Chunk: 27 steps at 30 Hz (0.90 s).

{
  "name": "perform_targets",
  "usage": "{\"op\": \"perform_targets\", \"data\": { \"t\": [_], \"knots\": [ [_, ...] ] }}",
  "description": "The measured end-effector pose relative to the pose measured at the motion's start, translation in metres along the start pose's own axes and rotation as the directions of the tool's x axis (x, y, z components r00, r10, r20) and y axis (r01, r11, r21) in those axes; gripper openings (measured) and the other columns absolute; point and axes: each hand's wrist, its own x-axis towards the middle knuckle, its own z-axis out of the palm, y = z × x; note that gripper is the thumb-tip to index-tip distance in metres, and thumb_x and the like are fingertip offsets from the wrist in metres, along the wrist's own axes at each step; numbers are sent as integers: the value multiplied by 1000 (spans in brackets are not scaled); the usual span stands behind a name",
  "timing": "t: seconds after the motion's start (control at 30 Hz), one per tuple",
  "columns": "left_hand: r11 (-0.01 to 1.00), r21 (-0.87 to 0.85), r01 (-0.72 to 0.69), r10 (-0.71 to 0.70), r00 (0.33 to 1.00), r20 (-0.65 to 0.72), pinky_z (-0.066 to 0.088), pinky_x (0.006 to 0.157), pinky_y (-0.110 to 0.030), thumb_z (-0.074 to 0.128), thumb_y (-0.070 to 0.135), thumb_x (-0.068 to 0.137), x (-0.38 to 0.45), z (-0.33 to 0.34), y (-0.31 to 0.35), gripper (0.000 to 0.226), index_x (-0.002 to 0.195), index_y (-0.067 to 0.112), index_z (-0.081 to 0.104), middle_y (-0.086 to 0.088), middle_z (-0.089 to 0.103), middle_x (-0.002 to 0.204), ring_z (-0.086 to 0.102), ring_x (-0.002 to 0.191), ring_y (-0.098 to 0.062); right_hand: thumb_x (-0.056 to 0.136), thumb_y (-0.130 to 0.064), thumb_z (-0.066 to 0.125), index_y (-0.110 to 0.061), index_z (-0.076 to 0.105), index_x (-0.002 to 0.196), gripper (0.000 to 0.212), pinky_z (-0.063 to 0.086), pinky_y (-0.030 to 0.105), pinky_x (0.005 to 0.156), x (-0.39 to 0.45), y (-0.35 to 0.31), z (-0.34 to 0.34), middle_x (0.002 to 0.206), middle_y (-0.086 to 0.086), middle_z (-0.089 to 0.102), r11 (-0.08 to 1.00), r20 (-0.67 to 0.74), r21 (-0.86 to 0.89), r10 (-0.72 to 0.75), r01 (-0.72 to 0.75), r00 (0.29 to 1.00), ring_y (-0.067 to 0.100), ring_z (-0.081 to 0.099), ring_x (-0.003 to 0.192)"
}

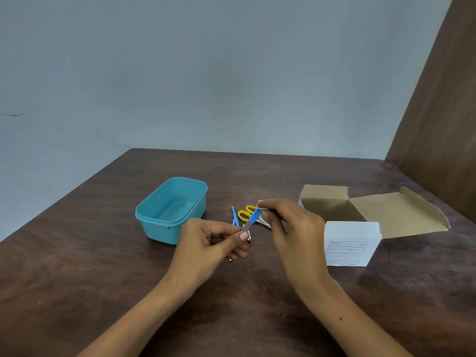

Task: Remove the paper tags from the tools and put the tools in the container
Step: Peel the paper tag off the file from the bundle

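A small file with a blue handle [253, 217] is held above the brown table. My left hand [211, 243] pinches its grey metal end between thumb and fingers. My right hand [291, 222] pinches at the top of the blue handle, where a small pale bit shows; I cannot tell if it is a paper tag. Yellow-handled scissors [246, 212] and a thin blue tool [235, 216] lie on the table behind the hands. A metal piece pokes out under my left hand. The teal container [154, 210] stands open at the left with nothing in it.
An opened cardboard box [373, 210] with a white side and a printed label lies at the right. A brown panel rises at the far right edge of the table [77, 266]. A grey wall stands behind.
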Motion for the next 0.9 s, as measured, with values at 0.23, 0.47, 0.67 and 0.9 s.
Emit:
{"op": "perform_targets", "data": {
  "t": [0.23,0.47,0.67,0.9],
  "knots": [
    [1000,-14,-15,15,999,-42,57,59,-31,67,0,81,1,-1,-2,11,79,7,76,-12,73,66,70,58,-19,77,2,73,-14,72,85,18,54,27,63,-9,-8,4,79,-7,73,984,41,146,97,-102,994,4,68,74],
    [1000,-8,-26,25,999,-24,57,60,-34,67,1,81,0,1,-3,9,80,5,76,-14,73,68,71,61,-22,78,4,71,-12,71,86,18,57,30,67,-3,-4,1,83,-6,73,985,-1,142,97,-96,995,4,68,77],
    [999,-3,-37,37,999,-11,57,63,-37,69,4,80,0,0,-3,8,80,7,76,-13,73,70,72,65,-24,80,5,70,-9,71,88,16,56,20,69,-1,-2,1,84,-6,72,979,-31,160,134,-128,990,4,68,78],
    [999,-8,-40,40,999,-14,57,61,-34,69,4,80,1,-1,-5,8,81,7,77,-12,74,69,72,65,-23,78,6,71,-10,70,86,18,56,20,71,-1,-4,1,82,-7,71,952,13,239,194,-191,981,3,69,78]
  ]
}}
